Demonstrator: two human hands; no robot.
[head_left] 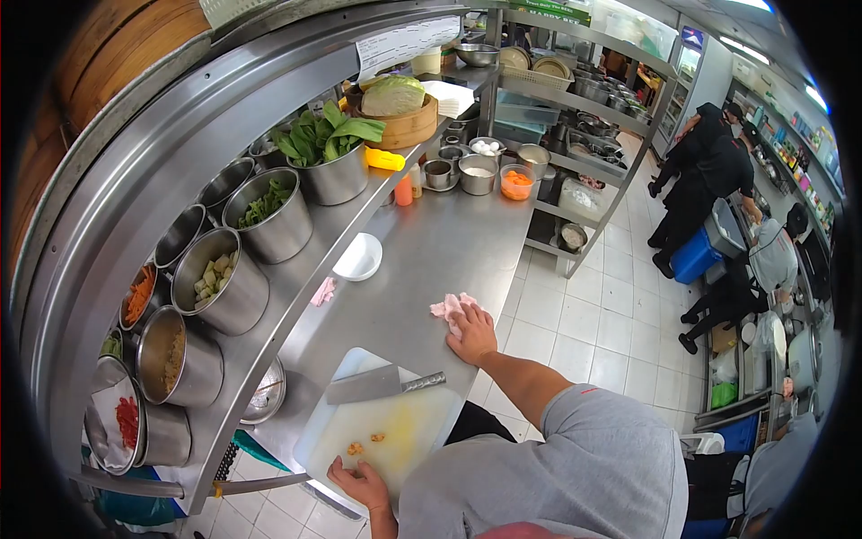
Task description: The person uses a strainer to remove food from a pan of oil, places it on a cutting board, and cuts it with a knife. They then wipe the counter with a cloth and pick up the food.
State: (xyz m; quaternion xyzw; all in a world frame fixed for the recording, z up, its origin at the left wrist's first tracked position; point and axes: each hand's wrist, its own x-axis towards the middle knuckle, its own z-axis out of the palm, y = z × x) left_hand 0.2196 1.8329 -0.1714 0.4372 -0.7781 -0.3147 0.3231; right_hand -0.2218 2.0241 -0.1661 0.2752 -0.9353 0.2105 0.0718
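My right hand (pixel 471 334) presses on a crumpled pink cloth (pixel 449 306) on the steel table (pixel 422 242), its fingers bent over it. Lower down, my left hand (pixel 361 483) rests at the near edge of the white cutting board (pixel 368 418), fingers apart and holding nothing. Just above its fingertips lie small orange-brown food bits (pixel 356 448). A cleaver (pixel 364 386) lies flat across the far part of the board, its dark handle toward my right hand. Yellow stains mark the board's surface.
A white bowl (pixel 358 258) and another pink cloth (pixel 323 291) sit beneath the shelf edge. Steel pots of cut vegetables (pixel 220 280) line the shelf (pixel 296 251). Orange food in a tub (pixel 516 183) stands at the table's far end. Several people (pixel 718 162) stand across the aisle.
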